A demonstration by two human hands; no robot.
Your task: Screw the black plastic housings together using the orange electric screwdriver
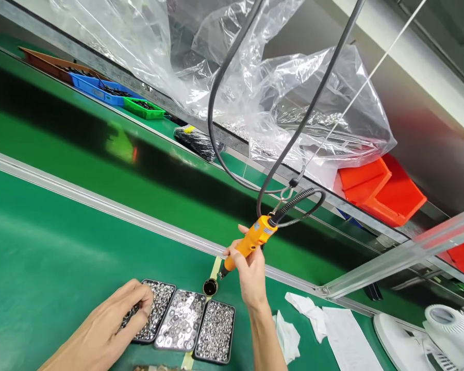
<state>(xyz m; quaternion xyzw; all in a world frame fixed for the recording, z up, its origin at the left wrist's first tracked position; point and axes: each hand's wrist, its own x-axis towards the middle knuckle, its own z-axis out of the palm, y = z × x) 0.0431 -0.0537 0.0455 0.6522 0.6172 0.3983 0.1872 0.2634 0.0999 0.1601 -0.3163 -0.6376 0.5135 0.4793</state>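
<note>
My right hand (250,272) grips an orange electric screwdriver (251,241) that hangs on a black cable (294,139). Its tip points down-left at a small black round part (210,287) on the green table. My left hand (114,318) rests with curled fingers in the leftmost of three black trays (156,310) filled with small silver screws and washers. The middle tray (182,319) and the right tray (215,331) lie beside it, untouched.
White cloths and paper (334,322) lie to the right, with a white plastic fan housing (444,330) at the far right. A dark conveyor belt (62,129) runs behind an aluminium rail. Red bins (382,188), clear plastic sheeting (294,98) and coloured trays (100,90) stand beyond.
</note>
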